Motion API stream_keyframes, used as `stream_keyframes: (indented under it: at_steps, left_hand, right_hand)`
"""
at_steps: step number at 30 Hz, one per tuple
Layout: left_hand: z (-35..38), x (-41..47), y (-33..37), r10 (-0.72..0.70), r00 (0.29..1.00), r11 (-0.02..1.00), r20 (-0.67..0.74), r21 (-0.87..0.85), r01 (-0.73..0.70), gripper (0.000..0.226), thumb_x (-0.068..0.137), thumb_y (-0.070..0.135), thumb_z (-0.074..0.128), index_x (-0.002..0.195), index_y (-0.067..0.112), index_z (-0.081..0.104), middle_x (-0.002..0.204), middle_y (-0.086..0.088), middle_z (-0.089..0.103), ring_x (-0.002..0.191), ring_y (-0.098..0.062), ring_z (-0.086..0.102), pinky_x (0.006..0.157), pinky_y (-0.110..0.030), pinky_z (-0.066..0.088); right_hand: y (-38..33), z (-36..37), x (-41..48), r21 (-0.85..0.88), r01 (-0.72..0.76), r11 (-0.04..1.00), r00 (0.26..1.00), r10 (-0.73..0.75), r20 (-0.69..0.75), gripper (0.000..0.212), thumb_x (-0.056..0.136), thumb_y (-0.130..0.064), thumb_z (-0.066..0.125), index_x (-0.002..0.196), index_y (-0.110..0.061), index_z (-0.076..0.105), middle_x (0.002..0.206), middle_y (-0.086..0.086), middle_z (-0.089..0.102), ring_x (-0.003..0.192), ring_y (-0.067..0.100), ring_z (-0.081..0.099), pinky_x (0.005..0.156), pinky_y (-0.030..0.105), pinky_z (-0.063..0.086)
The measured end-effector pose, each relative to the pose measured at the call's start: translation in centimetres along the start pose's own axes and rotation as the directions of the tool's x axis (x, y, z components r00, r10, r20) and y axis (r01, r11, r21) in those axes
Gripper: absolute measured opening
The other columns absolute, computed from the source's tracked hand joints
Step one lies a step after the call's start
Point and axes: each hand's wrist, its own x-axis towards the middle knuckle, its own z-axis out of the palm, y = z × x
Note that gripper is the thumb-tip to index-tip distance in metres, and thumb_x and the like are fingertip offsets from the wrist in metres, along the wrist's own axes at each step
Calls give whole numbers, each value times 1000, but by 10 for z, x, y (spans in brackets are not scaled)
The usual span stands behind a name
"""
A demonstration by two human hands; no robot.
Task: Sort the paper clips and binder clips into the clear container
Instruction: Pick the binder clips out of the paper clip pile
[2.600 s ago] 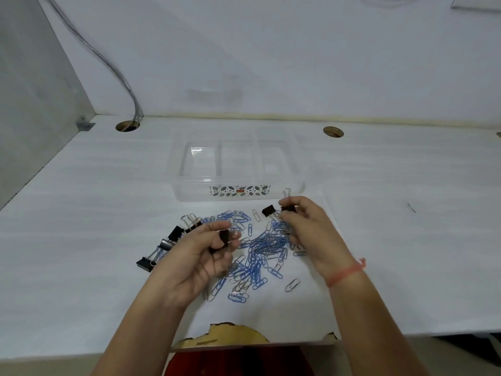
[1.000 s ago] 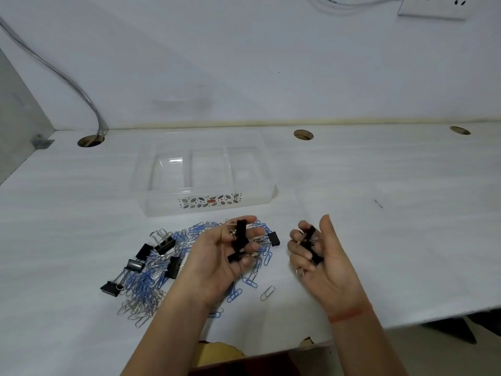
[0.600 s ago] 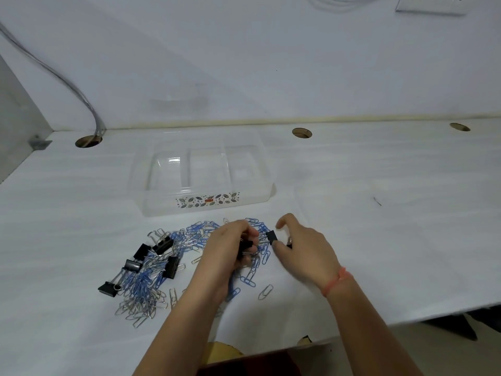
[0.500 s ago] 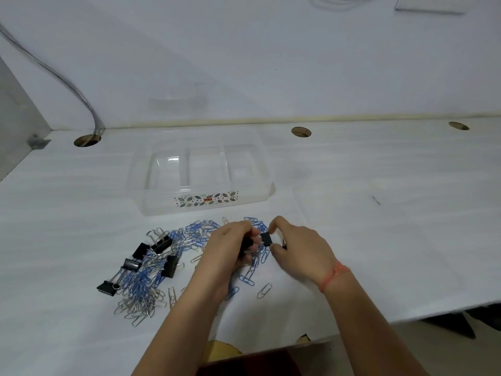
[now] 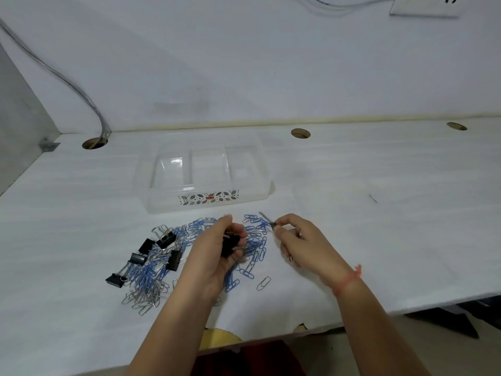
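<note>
A heap of blue and silver paper clips (image 5: 151, 272) lies on the white table, with several black binder clips (image 5: 173, 259) among them on the left. My left hand (image 5: 217, 253) is cupped over the heap and holds black binder clips (image 5: 230, 244) in its palm. My right hand (image 5: 298, 240) pinches a binder clip (image 5: 267, 219) by thumb and forefinger, its wire handle pointing up and left. The clear container (image 5: 208, 198), with three compartments that look bare, stands just behind the heap.
A single silver paper clip (image 5: 263, 283) lies apart near the front. Cable holes (image 5: 300, 133) (image 5: 95, 143) pierce the table's back; a cable (image 5: 67, 80) drops into the left one. A wall socket (image 5: 424, 6) is at top right. The table's front edge runs below my forearms.
My right hand has lifted a binder clip off the heap and pulled slightly right. My left hand still holds its binder clips, now turned more palm-up.
</note>
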Motion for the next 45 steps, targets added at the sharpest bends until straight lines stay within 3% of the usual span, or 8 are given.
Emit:
stream_keyframes:
  at_steps: [5, 11, 17, 23, 31, 37, 40, 45]
  left_hand:
    - [10, -14, -10, -34, 999, 990, 38, -137, 39, 21, 90, 14, 52, 72, 6, 60, 63, -7, 59, 50, -11, 53, 45, -16, 48]
    - [51, -33, -41, -26, 996, 970, 89, -240, 47, 20, 91, 15, 51, 79, 4, 61, 75, -9, 62, 74, -19, 58, 77, -27, 51]
    - [75, -36, -68, 18, 992, 994, 125, -111, -4, 50, 99, 43, 26, 102, 11, 65, 103, -5, 67, 108, -16, 59, 98, -31, 42]
    - [73, -37, -68, -30, 974, 999, 226, 25, 25, 59, 95, 56, 24, 131, 22, 54, 138, 2, 54, 127, -10, 47, 108, -28, 33]
    - [67, -40, -47, 3, 965, 974, 263, 219, -63, 61, 95, 55, 20, 139, 19, 43, 88, 19, 54, 47, 21, 55, 40, 1, 39]
    - [45, -32, -44, 56, 979, 943, 196, 311, -116, 49, 96, 51, 28, 131, 26, 51, 130, 13, 55, 119, 0, 48, 101, -23, 30]
    - [27, -28, -52, 369, 922, 730, 118, 578, -366, 28, 95, 22, 42, 110, 23, 65, 114, 7, 66, 107, -9, 59, 95, -29, 45]
    - [0, -14, -76, 554, 704, 12, 444, 842, -540, 36, 82, 5, 48, 111, 11, 68, 123, -6, 66, 124, -27, 53, 110, -36, 31]
  right_hand:
    - [9, -1, -27, 670, -194, 716, 978, 191, 79, 34, 93, -22, 41, 75, -9, 67, 53, 5, 48, 35, 12, 28, 43, 23, 12]
    - [15, 4, -46, 735, -69, 675, 947, 276, -165, 25, 85, -35, 51, 70, -19, 63, 64, 2, 54, 45, 15, 34, 49, 29, 15]
    - [19, 19, -45, 524, 173, 834, 764, 222, -606, 40, 93, -39, 51, 58, -20, 49, 56, -1, 42, 54, 16, 36, 53, 31, 34]
    - [34, 28, -34, 212, 148, 966, 704, 48, -709, 22, 94, -30, 50, 73, -27, 58, 84, 0, 61, 82, 17, 58, 74, 33, 48]
    - [34, 27, -36, 268, 156, 951, 719, 77, -691, 24, 96, -24, 44, 89, -20, 67, 99, -4, 68, 97, 5, 62, 84, 23, 47]
    - [42, 34, -35, -233, 107, 966, 791, -225, -569, 24, 89, -21, 58, 112, -21, 62, 112, -7, 61, 106, 11, 53, 81, 11, 40]
    - [45, 37, -33, -366, 102, 925, 804, -294, -518, 36, 83, -34, 61, 117, -22, 60, 117, -5, 59, 109, 14, 49, 90, 25, 44]
    - [47, 41, -33, -597, 62, 800, 809, -390, -440, 18, 79, -29, 60, 93, -23, 68, 105, -3, 64, 100, 21, 56, 81, 34, 48]
